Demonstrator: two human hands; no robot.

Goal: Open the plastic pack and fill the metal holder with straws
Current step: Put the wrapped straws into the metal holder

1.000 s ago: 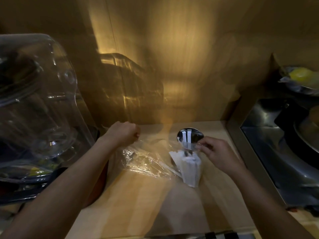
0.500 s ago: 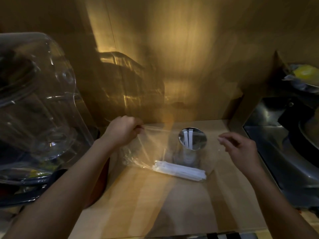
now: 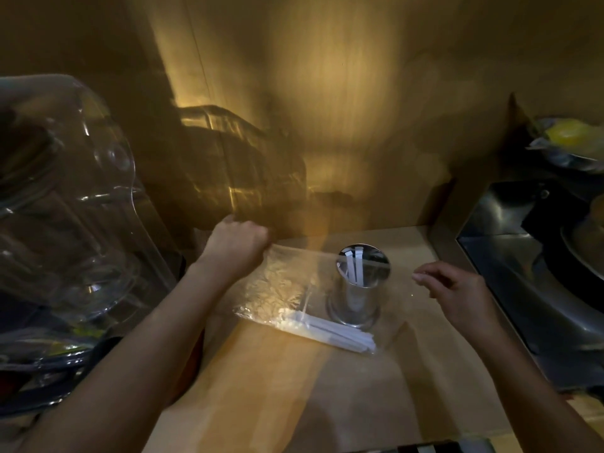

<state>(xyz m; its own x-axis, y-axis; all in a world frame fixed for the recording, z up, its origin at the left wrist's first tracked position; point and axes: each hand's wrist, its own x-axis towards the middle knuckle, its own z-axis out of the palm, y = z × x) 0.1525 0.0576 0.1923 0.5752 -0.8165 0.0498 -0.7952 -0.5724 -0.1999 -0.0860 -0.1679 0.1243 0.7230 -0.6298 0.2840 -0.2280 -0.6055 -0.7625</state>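
My left hand (image 3: 236,245) is closed on the top left corner of the clear plastic pack (image 3: 281,282) and holds it up off the wooden counter. My right hand (image 3: 452,291) pinches at the pack's right end, so the film is stretched between both hands. A bundle of white wrapped straws (image 3: 330,331) lies along the bottom of the pack. Behind the film stands the shiny metal holder (image 3: 354,302), upright, with two straws inside it (image 3: 354,268).
A large clear plastic dome (image 3: 65,204) fills the left side over dark items. A steel sink or appliance (image 3: 523,256) borders the counter (image 3: 294,387) on the right, with a yellow object in a bowl (image 3: 568,135) above. A wooden wall rises behind.
The straw bundle has dropped from standing on end to lying flat along the pack's bottom. My right hand moved right, away from the holder, and the pack is spread wide.
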